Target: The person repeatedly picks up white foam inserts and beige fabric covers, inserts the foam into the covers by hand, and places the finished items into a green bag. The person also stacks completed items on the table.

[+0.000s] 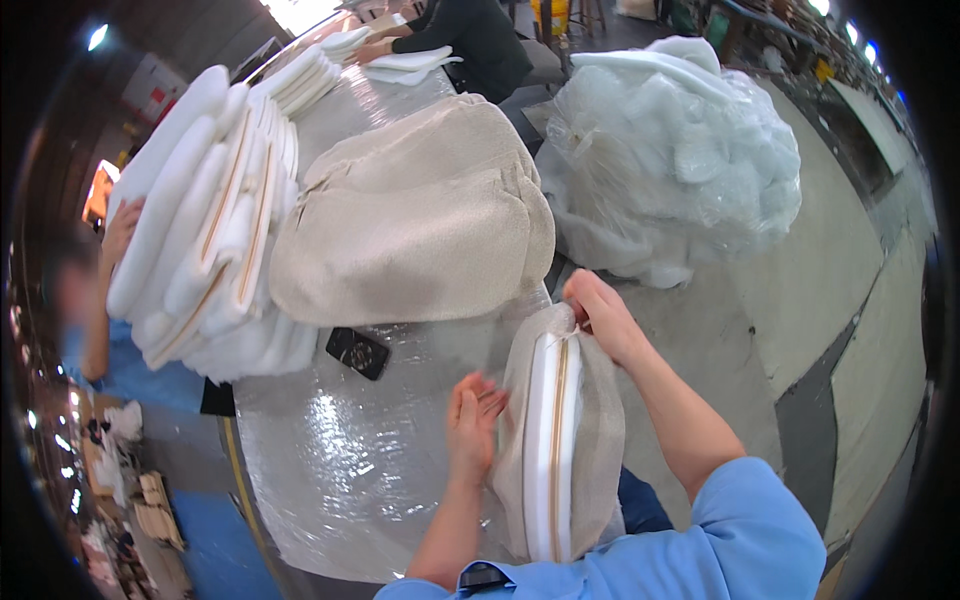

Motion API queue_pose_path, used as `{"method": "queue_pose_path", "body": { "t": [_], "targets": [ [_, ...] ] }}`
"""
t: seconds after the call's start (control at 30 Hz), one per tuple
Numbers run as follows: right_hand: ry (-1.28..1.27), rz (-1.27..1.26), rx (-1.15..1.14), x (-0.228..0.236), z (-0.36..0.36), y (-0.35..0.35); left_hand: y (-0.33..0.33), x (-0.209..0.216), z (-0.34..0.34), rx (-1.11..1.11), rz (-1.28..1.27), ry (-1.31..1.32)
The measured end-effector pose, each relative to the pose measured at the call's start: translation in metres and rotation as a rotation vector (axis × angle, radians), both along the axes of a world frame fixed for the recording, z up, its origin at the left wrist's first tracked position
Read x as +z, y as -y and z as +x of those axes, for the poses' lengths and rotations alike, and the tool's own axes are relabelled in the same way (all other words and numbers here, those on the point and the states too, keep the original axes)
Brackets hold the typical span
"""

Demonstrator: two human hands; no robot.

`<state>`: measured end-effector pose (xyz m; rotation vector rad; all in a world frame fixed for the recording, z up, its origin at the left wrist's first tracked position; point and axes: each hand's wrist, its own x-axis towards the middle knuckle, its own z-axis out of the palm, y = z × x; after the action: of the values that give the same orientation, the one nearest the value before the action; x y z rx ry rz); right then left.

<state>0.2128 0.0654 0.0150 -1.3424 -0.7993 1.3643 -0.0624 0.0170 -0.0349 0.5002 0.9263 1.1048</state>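
1. A beige fabric cover (607, 440) is positioned at the near right edge of the surface (300, 480), directly before the wearer's body, with its long opening turned upward.
2. Within that opening, a white padded insert (540, 450) is exposed lengthwise; it is flanked by beige fabric on both sides and marked by a narrow tan strip (557, 450) along its length.
3. The far end of the cover is pinched by the right grip (590, 305), whose fingers are closed on the fabric.
4. The left grip (477, 425) is held released, with fingers spread, just beside the left side of the cover; whether the fabric is touched by the fingertips cannot be told.
5. Beyond the hands, a stack of beige covers (410, 245) is laid flat on the surface, and a black handheld device (357, 353) is placed just in front of it.
6. To the left of that stack, white padded pieces (205, 215) are heaped, some edged with tan strips; the heap is touched by a co-worker's hand (122, 232).
7. At the far end, flat white pieces (410, 66) are handled by another co-worker (465, 45).
8. To the right, a large clear plastic bag (680, 175) is filled with white padding, and the floor (880, 400) is partly covered by pale sheets.
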Motion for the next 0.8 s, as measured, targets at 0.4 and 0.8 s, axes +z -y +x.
{"method": "queue_pose_path", "body": {
  "t": [0.4,0.8],
  "targets": [
    [-0.357,-0.308,-0.160,-0.060,0.073,0.132,0.154,-0.014,-0.097,-0.634,-0.318,-0.562],
    [-0.047,0.195,-0.304,-0.044,0.036,0.203,0.178,0.124,-0.107,-0.611,0.653,-1.335]
  ]
}}
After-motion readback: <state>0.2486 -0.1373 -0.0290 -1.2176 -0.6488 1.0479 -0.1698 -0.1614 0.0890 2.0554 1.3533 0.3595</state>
